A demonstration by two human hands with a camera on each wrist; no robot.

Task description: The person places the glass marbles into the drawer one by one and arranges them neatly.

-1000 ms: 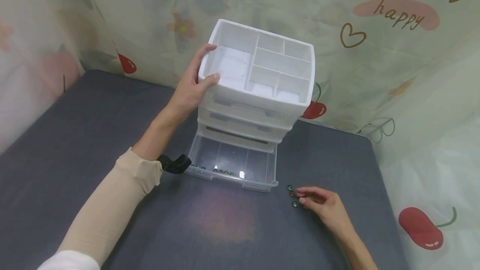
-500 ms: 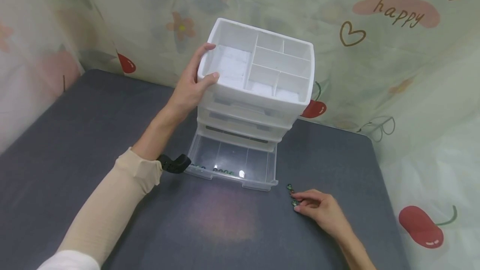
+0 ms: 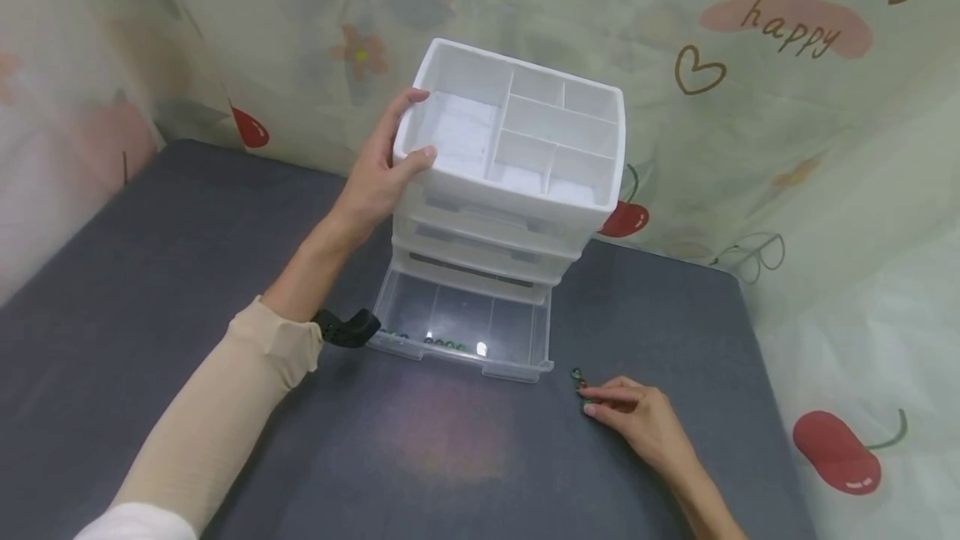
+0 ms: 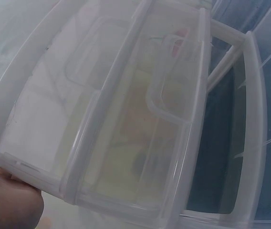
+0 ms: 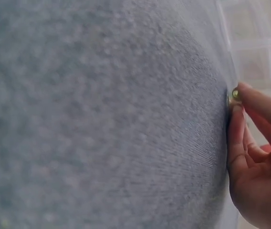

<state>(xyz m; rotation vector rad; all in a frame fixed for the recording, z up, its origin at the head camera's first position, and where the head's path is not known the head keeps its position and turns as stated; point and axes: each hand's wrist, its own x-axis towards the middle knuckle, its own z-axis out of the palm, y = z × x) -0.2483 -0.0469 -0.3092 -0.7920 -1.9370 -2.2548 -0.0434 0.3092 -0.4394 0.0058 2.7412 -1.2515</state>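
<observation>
My left hand (image 3: 382, 169) grips the left end of a white plastic drawer unit (image 3: 510, 200), thumb and fingertips over the rim of its divided top tray. The unit's clear bottom drawer (image 3: 517, 323) is pulled out, and several glass marbles (image 3: 450, 344) lie along its front wall. To the right of that drawer, my right hand (image 3: 645, 423) is low over the table. Between thumb and index finger it pinches a small green glass marble (image 5: 235, 93), mostly hidden by the fingers in the head view. A green marble (image 3: 576, 373) and a reddish one (image 3: 582, 385) lie just beyond the fingertips.
A dark grey cloth covers the table (image 3: 360, 457). Behind and at both sides hangs a printed curtain (image 3: 285, 23) with flowers, cherries and the word happy. The black wrist camera (image 3: 348, 328) on the left arm sits close to the open drawer's left corner.
My right hand has moved slightly left and down, and its thumb and index finger have come together on the nearest marble. The left hand keeps its hold on the drawer unit.
</observation>
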